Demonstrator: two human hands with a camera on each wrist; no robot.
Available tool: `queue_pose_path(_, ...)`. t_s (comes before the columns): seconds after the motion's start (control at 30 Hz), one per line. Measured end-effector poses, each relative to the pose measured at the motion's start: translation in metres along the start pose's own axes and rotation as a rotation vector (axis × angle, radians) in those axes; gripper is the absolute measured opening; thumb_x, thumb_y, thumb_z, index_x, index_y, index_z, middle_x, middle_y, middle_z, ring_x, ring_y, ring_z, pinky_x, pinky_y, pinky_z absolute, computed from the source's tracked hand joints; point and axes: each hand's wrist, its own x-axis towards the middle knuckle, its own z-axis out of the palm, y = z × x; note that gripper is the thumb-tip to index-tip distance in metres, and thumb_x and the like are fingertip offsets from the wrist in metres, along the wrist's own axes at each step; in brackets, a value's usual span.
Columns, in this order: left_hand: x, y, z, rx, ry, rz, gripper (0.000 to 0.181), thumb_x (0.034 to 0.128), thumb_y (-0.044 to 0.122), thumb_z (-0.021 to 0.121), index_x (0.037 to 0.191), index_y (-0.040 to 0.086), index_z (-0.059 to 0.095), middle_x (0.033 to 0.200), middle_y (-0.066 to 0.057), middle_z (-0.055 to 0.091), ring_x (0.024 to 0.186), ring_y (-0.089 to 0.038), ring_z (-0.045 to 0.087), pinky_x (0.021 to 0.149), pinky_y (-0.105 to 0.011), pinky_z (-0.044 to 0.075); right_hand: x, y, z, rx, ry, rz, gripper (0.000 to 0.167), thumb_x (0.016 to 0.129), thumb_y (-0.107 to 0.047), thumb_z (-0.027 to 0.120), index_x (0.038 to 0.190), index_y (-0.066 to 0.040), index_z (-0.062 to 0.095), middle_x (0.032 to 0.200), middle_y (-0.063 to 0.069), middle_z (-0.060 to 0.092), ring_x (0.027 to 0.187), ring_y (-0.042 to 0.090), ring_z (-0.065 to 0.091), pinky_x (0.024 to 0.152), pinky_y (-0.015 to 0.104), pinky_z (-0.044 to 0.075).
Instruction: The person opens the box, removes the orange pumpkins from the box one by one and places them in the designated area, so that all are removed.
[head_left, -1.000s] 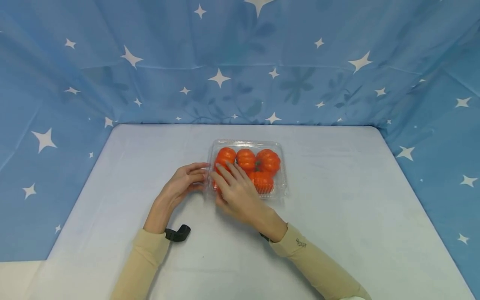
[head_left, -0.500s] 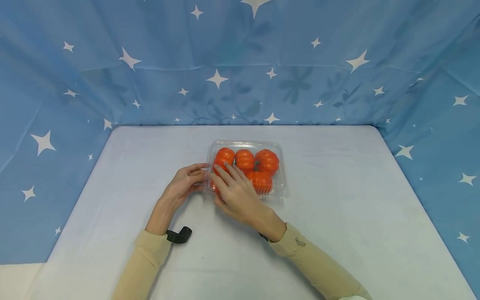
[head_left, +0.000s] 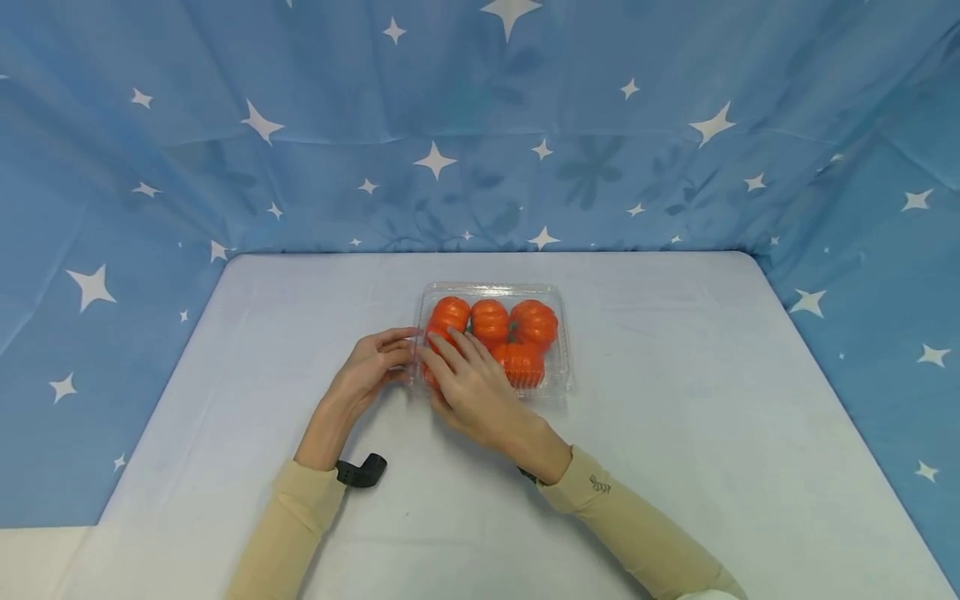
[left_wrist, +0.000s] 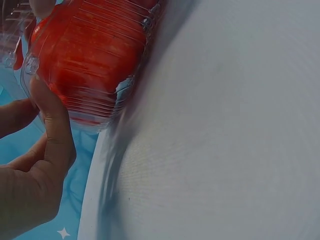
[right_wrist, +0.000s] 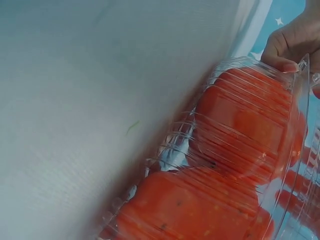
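Observation:
A clear plastic clamshell box (head_left: 562, 358) full of ribbed red tomatoes (head_left: 534, 323) sits on the table. My left hand (head_left: 367, 368) is at the box's left side; in the left wrist view its thumb (left_wrist: 50, 102) and a finger pinch the rim near a corner. Over the left part of the box lies my right hand (head_left: 480, 392), its long fingers spread on the clear lid. That hand covers some of the tomatoes, and its thumb is mostly hidden. Close up, the right wrist view shows tomatoes (right_wrist: 240, 120) behind the ridged plastic wall.
A white cloth covers the table (head_left: 712, 400). Blue curtain (head_left: 480, 108) with white stars hangs behind it and along both sides. A black strap (head_left: 362, 471) circles the left wrist.
Both hands keep their places on the box. The whole head view shifts very slightly; the tomatoes and box otherwise look the same.

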Motion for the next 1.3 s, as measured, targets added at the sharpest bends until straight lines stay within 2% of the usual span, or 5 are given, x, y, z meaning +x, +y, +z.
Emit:
queue_pose_path(0.3, 0.000, 0.001, 0.003, 0.007, 0.001, 0.003, 0.048, 0.0986, 0.001, 0.055, 0.147, -0.003, 0.050, 0.109, -0.004, 0.064, 0.076, -0.010, 0.060, 0.069, -0.023, 0.054, -0.008, 0.007, -0.003, -0.038, -0.080, 0.019, 0.053, 0.087, -0.021, 0.081, 0.134, -0.004, 0.064, 0.142, 0.018, 0.061, 0.131, 0.040, 0.059, 0.112, 0.051, 0.047)
queue_pose_path(0.53, 0.000, 0.003, 0.004, 0.016, -0.010, 0.000, 0.049, 0.0983, 0.002, 0.056, 0.147, -0.002, 0.049, 0.112, -0.006, 0.061, 0.075, -0.010, 0.061, 0.069, -0.023, 0.055, -0.017, 0.017, -0.009, -0.039, -0.080, 0.011, 0.057, 0.084, -0.019, 0.084, 0.136, -0.006, 0.064, 0.142, 0.020, 0.060, 0.128, 0.042, 0.059, 0.111, 0.051, 0.048)
queue_pose_path(0.9, -0.001, 0.003, 0.002, 0.016, -0.007, 0.015, 0.049, 0.0988, 0.000, 0.054, 0.148, -0.003, 0.049, 0.108, -0.004, 0.059, 0.073, -0.008, 0.061, 0.067, -0.022, 0.056, -0.028, 0.030, -0.016, -0.036, -0.087, 0.002, 0.058, 0.085, -0.018, 0.081, 0.140, -0.010, 0.061, 0.143, 0.019, 0.060, 0.129, 0.041, 0.058, 0.107, 0.054, 0.050)
queue_pose_path(1.1, -0.002, 0.003, 0.003, 0.023, 0.002, 0.012, 0.048, 0.0991, 0.000, 0.055, 0.147, -0.003, 0.051, 0.107, -0.004, 0.058, 0.072, -0.009, 0.060, 0.067, -0.022, 0.055, -0.036, 0.040, -0.020, -0.031, -0.065, -0.042, 0.057, 0.086, -0.012, 0.078, 0.140, -0.009, 0.061, 0.140, 0.019, 0.062, 0.127, 0.042, 0.059, 0.107, 0.054, 0.050)
queue_pose_path(1.3, -0.003, 0.003, 0.000, 0.012, 0.003, 0.014, 0.048, 0.0993, 0.000, 0.055, 0.147, -0.003, 0.051, 0.105, -0.003, 0.060, 0.072, -0.009, 0.061, 0.067, -0.022, 0.056, -0.043, 0.049, -0.027, -0.036, -0.076, -0.059, 0.063, 0.082, -0.014, 0.084, 0.140, -0.006, 0.060, 0.139, 0.020, 0.062, 0.127, 0.044, 0.059, 0.106, 0.054, 0.051)
